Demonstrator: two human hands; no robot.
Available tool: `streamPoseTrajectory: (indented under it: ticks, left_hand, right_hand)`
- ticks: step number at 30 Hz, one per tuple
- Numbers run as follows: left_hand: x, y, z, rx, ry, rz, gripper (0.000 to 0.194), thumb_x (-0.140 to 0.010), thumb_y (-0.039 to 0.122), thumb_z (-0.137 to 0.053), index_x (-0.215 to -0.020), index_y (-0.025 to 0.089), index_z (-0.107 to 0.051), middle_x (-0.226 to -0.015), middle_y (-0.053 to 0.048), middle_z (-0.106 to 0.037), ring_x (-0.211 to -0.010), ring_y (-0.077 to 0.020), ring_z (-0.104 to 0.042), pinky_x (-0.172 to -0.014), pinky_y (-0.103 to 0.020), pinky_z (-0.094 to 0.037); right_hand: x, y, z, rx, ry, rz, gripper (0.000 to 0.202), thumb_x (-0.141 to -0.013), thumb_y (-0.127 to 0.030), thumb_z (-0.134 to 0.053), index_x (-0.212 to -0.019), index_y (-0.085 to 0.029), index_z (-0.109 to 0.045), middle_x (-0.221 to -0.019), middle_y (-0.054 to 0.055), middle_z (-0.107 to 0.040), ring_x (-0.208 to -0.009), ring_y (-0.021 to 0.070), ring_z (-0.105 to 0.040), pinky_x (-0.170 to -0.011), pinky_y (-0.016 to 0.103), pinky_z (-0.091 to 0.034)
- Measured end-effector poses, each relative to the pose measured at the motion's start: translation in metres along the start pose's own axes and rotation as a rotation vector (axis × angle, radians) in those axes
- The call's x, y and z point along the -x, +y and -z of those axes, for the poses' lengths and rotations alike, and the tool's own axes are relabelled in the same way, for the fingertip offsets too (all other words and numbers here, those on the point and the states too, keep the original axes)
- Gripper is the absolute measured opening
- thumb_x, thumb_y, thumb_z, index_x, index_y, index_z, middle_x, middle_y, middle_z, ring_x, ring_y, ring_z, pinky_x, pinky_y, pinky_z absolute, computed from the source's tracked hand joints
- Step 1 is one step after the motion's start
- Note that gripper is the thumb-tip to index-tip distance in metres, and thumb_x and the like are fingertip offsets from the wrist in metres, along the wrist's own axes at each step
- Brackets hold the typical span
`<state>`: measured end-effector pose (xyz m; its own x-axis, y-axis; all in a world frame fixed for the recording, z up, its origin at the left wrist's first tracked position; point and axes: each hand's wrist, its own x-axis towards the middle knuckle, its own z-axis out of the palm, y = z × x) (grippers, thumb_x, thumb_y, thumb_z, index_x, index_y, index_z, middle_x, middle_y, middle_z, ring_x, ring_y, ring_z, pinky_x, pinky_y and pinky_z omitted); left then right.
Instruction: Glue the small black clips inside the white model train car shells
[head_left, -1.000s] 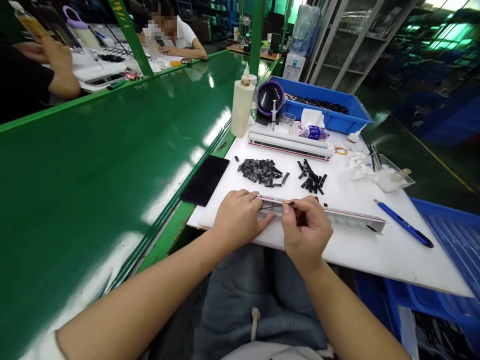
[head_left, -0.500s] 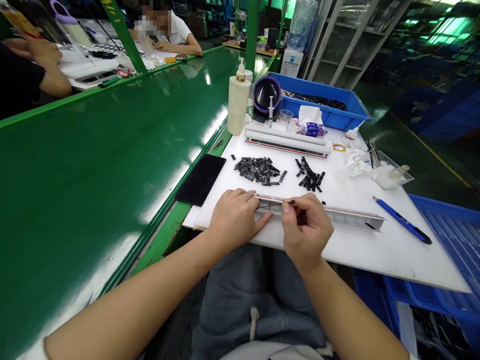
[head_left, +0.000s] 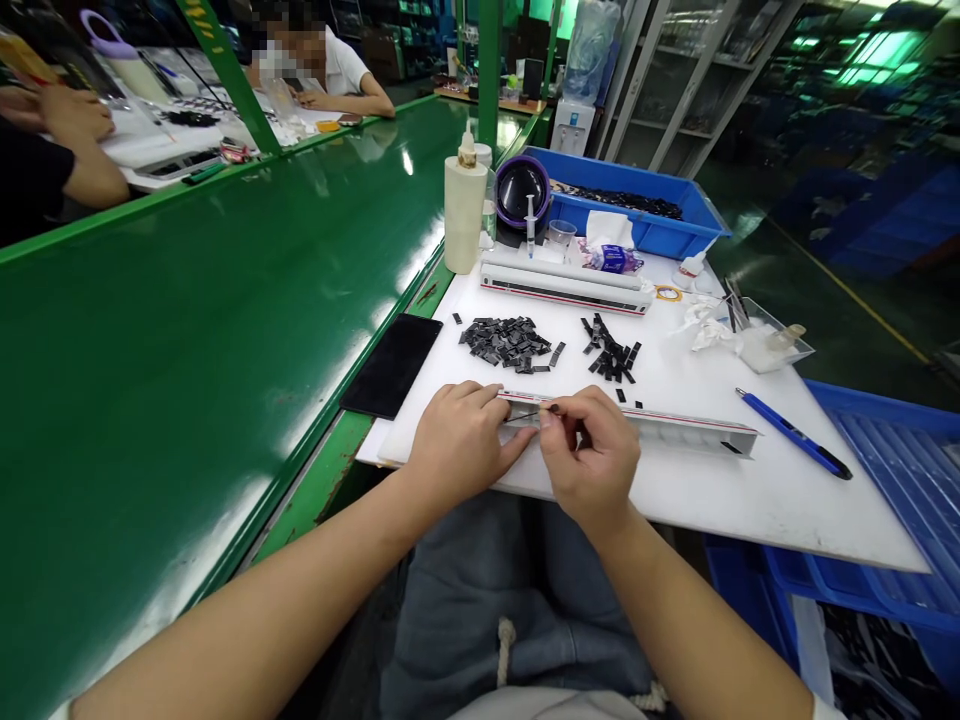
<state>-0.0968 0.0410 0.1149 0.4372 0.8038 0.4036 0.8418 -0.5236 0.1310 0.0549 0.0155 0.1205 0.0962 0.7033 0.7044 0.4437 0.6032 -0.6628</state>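
My left hand (head_left: 456, 436) is closed around the left end of a long white train-car shell (head_left: 694, 432) with a red stripe, lying hollow side toward me near the table's front edge. In my right hand (head_left: 594, 452), thumb and fingertips pinch a thin dark stick (head_left: 523, 415), whose left end reaches into the shell by my left thumb. Its exact kind is too small to tell. Beyond the shell lie a heap of small black rectangular pieces (head_left: 504, 344) and a looser pile of black strips (head_left: 612, 350). One small black piece (head_left: 621, 396) rests just behind the shell.
A second train-car shell (head_left: 562, 290) lies farther back. Around it are a cream squeeze bottle (head_left: 464, 210), a blue bin (head_left: 637, 225) and a clear tray (head_left: 772, 345). A black tablet (head_left: 391, 366) lies left, a blue pen (head_left: 795, 434) right. Two people sit across the green conveyor (head_left: 247, 300).
My right hand has shifted slightly left along the shell with the dark stick, uncovering a small black piece behind the shell. My left hand keeps its hold. The whole view has shifted a little.
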Motion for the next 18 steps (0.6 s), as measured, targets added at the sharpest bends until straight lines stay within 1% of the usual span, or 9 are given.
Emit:
streamPoseTrajectory:
  ticks: [2, 4, 6, 8, 10, 11, 14, 16, 18]
  left_hand:
    - [0.0, 0.0, 0.002, -0.009, 0.015, -0.022, 0.03, -0.089, 0.041, -0.058, -0.082, 0.015, -0.071, -0.096, -0.01, -0.074, -0.089, -0.0292, -0.066, -0.078, -0.045, -0.053]
    - [0.0, -0.003, 0.002, -0.024, 0.054, -0.06, 0.032, -0.09, 0.043, -0.057, -0.085, 0.014, -0.071, -0.103, -0.012, -0.074, -0.092, -0.0302, -0.067, -0.081, -0.046, -0.053]
    - [0.0, -0.008, -0.001, -0.05, 0.077, -0.095, 0.035, -0.091, 0.044, -0.055, -0.083, 0.014, -0.071, -0.105, -0.014, -0.074, -0.092, -0.031, -0.067, -0.082, -0.047, -0.053]
    - [0.0, -0.014, -0.006, -0.057, 0.083, -0.125, 0.038, -0.093, 0.046, -0.053, -0.083, 0.014, -0.071, -0.106, -0.015, -0.074, -0.094, -0.0318, -0.067, -0.084, -0.047, -0.053]
    - [-0.002, -0.02, -0.011, -0.051, 0.076, -0.147, 0.04, -0.094, 0.048, -0.052, -0.084, 0.015, -0.072, -0.105, -0.014, -0.074, -0.096, -0.0318, -0.067, -0.086, -0.048, -0.052]
    - [-0.002, -0.022, -0.012, -0.046, 0.068, -0.151, 0.041, -0.094, 0.049, -0.051, -0.084, 0.015, -0.072, -0.104, -0.014, -0.074, -0.096, -0.0316, -0.067, -0.087, -0.048, -0.052]
    - [-0.004, -0.025, -0.012, -0.024, 0.032, -0.143, 0.043, -0.094, 0.052, -0.05, -0.082, 0.018, -0.073, -0.103, -0.012, -0.075, -0.096, -0.0313, -0.068, -0.088, -0.047, -0.052]
    - [-0.005, -0.026, -0.011, 0.001, 0.01, -0.132, 0.042, -0.094, 0.052, -0.049, -0.082, 0.019, -0.073, -0.104, -0.012, -0.075, -0.098, -0.0317, -0.068, -0.089, -0.048, -0.052]
    - [-0.006, -0.026, -0.01, 0.029, 0.0, -0.117, 0.041, -0.094, 0.051, -0.05, -0.081, 0.02, -0.073, -0.103, -0.011, -0.075, -0.097, -0.0324, -0.068, -0.088, -0.05, -0.053]
  right_hand:
    - [-0.003, -0.006, 0.003, 0.006, -0.029, 0.02, 0.008, -0.083, -0.012, -0.061, -0.083, -0.019, -0.065, -0.069, -0.002, -0.054, -0.053, 0.0086, -0.045, -0.048, 0.024, -0.039]
    - [-0.01, -0.011, 0.013, 0.012, 0.027, 0.056, 0.011, -0.082, -0.011, -0.061, -0.086, -0.019, -0.066, -0.072, -0.001, -0.056, -0.054, 0.0084, -0.046, -0.049, 0.024, -0.041]
    - [-0.025, -0.01, 0.032, 0.033, 0.194, 0.12, 0.013, -0.082, -0.011, -0.061, -0.089, -0.021, -0.066, -0.074, -0.002, -0.058, -0.057, 0.0088, -0.048, -0.051, 0.024, -0.041]
    - [-0.047, 0.001, 0.065, 0.111, 0.399, 0.209, 0.007, -0.083, -0.016, -0.061, -0.085, -0.021, -0.065, -0.071, -0.002, -0.056, -0.059, 0.0103, -0.051, -0.053, 0.025, -0.042]
    - [-0.077, 0.024, 0.11, 0.266, 0.562, 0.262, 0.006, -0.083, -0.024, -0.064, -0.078, -0.02, -0.062, -0.068, -0.002, -0.054, -0.061, 0.0125, -0.052, -0.055, 0.027, -0.043]
    - [-0.092, 0.039, 0.136, 0.378, 0.606, 0.22, 0.012, -0.082, -0.028, -0.065, -0.075, -0.02, -0.061, -0.067, -0.001, -0.053, -0.063, 0.0145, -0.054, -0.057, 0.029, -0.044]
    - [-0.132, 0.091, 0.205, 0.556, 0.644, -0.046, 0.014, -0.08, -0.032, -0.065, -0.075, -0.02, -0.061, -0.063, 0.001, -0.052, -0.059, 0.0163, -0.053, -0.055, 0.032, -0.043]
    - [-0.148, 0.122, 0.234, 0.577, 0.595, -0.136, 0.013, -0.078, -0.031, -0.068, -0.073, -0.02, -0.062, -0.06, 0.002, -0.052, -0.055, 0.0166, -0.051, -0.055, 0.033, -0.043]
    - [-0.153, 0.145, 0.246, 0.608, 0.549, -0.192, 0.013, -0.075, -0.029, -0.069, -0.07, -0.02, -0.062, -0.058, 0.001, -0.052, -0.053, 0.0169, -0.05, -0.056, 0.035, -0.044]
